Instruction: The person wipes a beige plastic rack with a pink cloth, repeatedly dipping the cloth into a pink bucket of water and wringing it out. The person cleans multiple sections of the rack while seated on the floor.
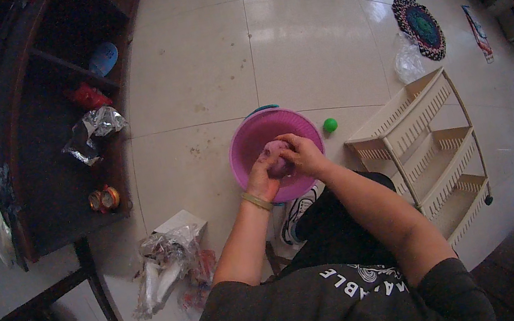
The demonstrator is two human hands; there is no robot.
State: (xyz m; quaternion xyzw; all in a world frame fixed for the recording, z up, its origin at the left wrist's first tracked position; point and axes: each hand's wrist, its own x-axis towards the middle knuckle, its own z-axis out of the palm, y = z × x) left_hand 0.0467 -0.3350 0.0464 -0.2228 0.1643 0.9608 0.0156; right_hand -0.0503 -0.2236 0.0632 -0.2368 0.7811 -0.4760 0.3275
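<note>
A pinkish-purple rounded lump (pixel 276 149) is held between my two hands above a pink plastic basin (pixel 250 136). Whether the lump is wadded cloth or something firmer, I cannot tell. My left hand (pixel 263 179), with a yellowish band at the wrist, supports its lower left side. Curled over the upper right side are the fingers of my right hand (pixel 306 153). Both hands cover part of the lump and of the basin's interior. Teal edges (pixel 262 109) show just outside the basin's rim.
A green ball (pixel 330 125) lies right of the basin, near a beige tiered plastic rack (pixel 373 149). Plastic bags (pixel 167 264) and a white box (pixel 182 220) are at the left. A dark cabinet (pixel 62 195) stands beyond them. Farther off lies a braided rug (pixel 419 26).
</note>
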